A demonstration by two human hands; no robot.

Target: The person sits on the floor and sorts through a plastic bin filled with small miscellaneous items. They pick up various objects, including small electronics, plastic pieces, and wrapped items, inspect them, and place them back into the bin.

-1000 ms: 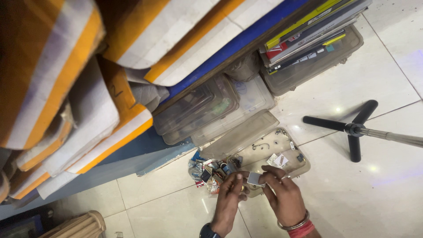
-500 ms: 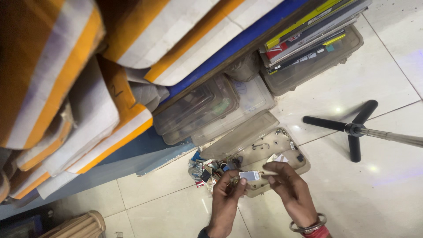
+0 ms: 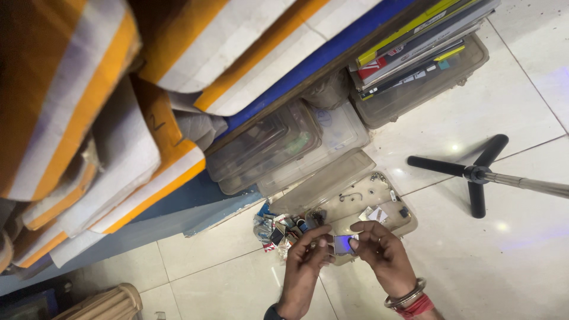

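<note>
My left hand [image 3: 305, 264] and right hand [image 3: 382, 258] pinch a small flat chip [image 3: 342, 244] between their fingertips, near the open parts tray [image 3: 403, 222]. Chip lifted out; loose parts [image 3: 281, 231] remain at left.

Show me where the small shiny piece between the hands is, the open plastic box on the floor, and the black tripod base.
small shiny piece [image 3: 342, 244], head view, middle of its flat face.
open plastic box [image 3: 379, 198], head view, bare part of its tray floor.
black tripod base [image 3: 478, 173], head view, central hub where the legs meet.
</note>
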